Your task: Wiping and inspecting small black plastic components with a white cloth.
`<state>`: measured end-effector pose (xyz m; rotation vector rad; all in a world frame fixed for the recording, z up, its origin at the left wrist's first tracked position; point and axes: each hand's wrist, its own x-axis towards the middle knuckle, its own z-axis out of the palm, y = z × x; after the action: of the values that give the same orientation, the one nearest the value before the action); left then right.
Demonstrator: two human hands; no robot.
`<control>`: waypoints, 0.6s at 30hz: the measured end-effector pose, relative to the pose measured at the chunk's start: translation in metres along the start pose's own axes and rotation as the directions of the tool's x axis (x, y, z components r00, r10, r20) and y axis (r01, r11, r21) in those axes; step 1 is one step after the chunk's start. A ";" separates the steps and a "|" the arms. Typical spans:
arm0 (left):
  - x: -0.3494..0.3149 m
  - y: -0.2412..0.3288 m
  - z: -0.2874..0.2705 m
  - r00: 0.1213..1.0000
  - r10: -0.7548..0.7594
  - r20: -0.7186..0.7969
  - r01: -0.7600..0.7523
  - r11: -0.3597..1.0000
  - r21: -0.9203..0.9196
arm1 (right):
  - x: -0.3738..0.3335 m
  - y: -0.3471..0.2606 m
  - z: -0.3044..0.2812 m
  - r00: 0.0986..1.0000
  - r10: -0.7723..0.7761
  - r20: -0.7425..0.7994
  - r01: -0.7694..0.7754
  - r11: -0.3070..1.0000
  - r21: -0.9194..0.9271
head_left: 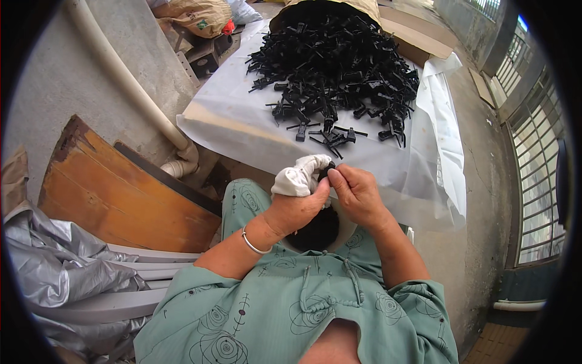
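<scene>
My left hand (295, 209), its fingers wrapped in white cloth (297, 176) and a metal bangle on the wrist, is closed on a small black plastic part (327, 170). Thumb and fingers of my right hand (361, 193) pinch the same part from the other side. Both hands meet above a pale round container (347, 229) between my knees, with dark contents that I cannot make out. Beyond the hands, a big heap of black plastic parts (339, 67) with thin prongs spreads over the table. Several loose parts (333, 139) lie at its near edge.
White plastic sheeting (224, 115) covers the table and hangs over its sides. A cardboard box (418, 36) stands behind the heap. On the left are a brown wooden board (127, 188), a pipe (124, 70) and a silver tarp (60, 261). A barred window (539, 176) is at right.
</scene>
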<state>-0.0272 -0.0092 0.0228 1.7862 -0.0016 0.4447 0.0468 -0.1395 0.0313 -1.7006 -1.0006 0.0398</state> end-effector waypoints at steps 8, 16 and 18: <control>-0.002 -0.008 -0.002 0.988 0.150 -0.028 -0.140 0.964 0.225 | -0.008 0.022 0.026 0.974 0.225 -0.016 -0.213 0.940 0.267; 0.009 0.001 -0.017 0.962 -0.236 0.138 0.273 0.800 -0.534 | -0.011 0.027 -0.002 0.971 0.157 0.179 -0.168 0.985 0.044; 0.009 0.002 -0.016 0.967 -0.222 0.122 0.253 0.846 -0.470 | -0.008 0.021 -0.006 0.991 0.069 0.112 -0.074 0.997 0.038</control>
<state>-0.0241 0.0072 0.0300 1.2817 0.0601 0.1831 0.0570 -0.1499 0.0133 -1.7104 -1.0128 0.2019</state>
